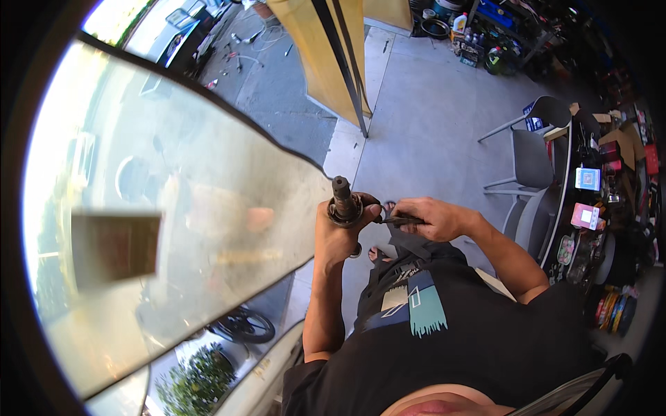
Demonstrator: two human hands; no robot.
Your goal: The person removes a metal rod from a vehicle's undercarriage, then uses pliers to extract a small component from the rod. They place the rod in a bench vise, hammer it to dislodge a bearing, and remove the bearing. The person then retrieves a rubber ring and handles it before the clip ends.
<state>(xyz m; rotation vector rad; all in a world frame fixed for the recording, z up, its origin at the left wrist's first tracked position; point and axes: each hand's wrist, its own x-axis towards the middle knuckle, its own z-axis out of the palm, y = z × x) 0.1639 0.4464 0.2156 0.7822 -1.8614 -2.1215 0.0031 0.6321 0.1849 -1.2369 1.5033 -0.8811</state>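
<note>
Left hand [337, 232]: my fingers are wrapped round a dark, stepped metal shaft with a ringed collar [340, 199], its narrow end up, above the pale grey floor [430, 104]. Right hand [438, 219]: my fingers are curled, pinching a slim, dark metal tool [402, 220], tip beside my left thumb; contact cannot be told.

Risks, judged: any grease on the shaft could let it twist or slide through my grip; my sandalled foot [375, 254] is below. Too much force on the tool could make its tip skid into my left thumb.

Containers: a white plastic bottle [459, 23] and a green plastic bottle [494, 59], both well apart from my hands. Contents of either: cannot tell.
</note>
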